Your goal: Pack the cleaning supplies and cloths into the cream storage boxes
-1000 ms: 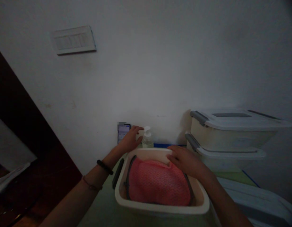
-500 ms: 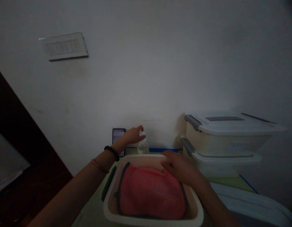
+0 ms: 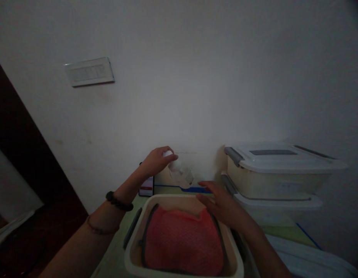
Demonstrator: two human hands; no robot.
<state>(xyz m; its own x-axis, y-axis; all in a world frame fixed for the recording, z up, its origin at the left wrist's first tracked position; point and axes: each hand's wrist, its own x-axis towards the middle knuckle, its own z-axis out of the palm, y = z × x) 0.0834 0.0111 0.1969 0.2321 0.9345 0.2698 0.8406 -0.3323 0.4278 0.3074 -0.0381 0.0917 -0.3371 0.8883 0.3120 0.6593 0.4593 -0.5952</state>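
With its fingers (image 3: 167, 151) curled round the white pump head, the left hand (image 3: 155, 161) holds a clear pump bottle (image 3: 181, 174) lifted off the desk (image 3: 115, 262) and tilted, base pointing down-right toward the wall. Bottle sits in the air just above the far rim of the cream basin (image 3: 132, 251). Two bracelets on the left wrist, one dark beaded, one thin.

Right hand (image 3: 222, 202): fingers flat and loosely spread, gripping nothing, resting on the basin's far right rim and the edge of the pink mesh cloth (image 3: 181, 243) that fills the basin. A dark cord runs round the cloth's edge.

Behind the left wrist, a phone (image 3: 146, 187) leans on the wall, screen lit. Blue tape strip (image 3: 193, 189) lies at the wall base. Right of the basin: two lidded storage boxes (image 3: 277, 173), stacked, grey latches. White wall plate (image 3: 89, 72) upper left. Scene is dim.
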